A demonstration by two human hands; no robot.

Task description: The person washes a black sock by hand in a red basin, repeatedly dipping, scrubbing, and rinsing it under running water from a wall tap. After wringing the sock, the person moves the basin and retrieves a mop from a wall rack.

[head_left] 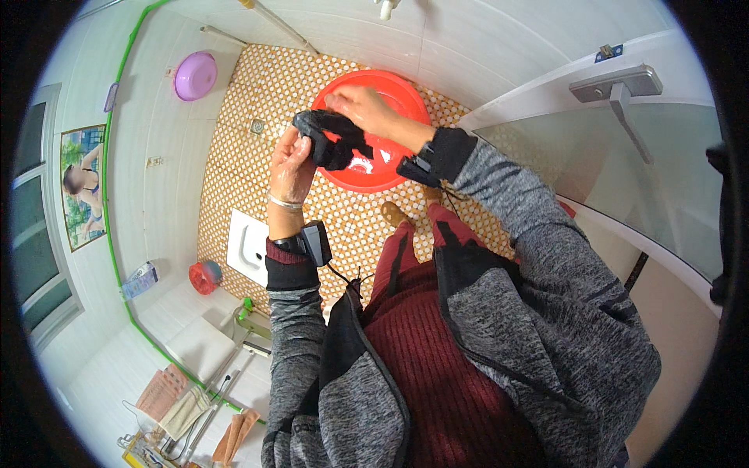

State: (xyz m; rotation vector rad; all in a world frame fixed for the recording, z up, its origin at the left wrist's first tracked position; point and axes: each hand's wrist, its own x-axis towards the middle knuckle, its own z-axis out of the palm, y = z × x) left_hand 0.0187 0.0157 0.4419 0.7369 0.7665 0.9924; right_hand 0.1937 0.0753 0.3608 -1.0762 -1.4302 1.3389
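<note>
A dark, wet-looking piece of cloth [334,154], black to charcoal, hangs bunched up above a red plastic basin [402,168]. My left hand [292,168] grips its left end, thumb on top and fingers behind; the skin looks wet. Just above the cloth, my right hand [365,108] reaches leftward over the basin with its fingers loosely stretched and nothing visible in them. Whether its fingertips touch the cloth's upper edge, I cannot tell. Part of the basin's inside is hidden behind the cloth and my right hand.
The basin stands on a patterned tile floor [246,156] near my feet. At left are a white squat toilet [243,248], a small red container [203,278] and a floor drain [257,125]. A purple basin [195,76] hangs on the wall. A glass-panelled door [577,156] stands at right.
</note>
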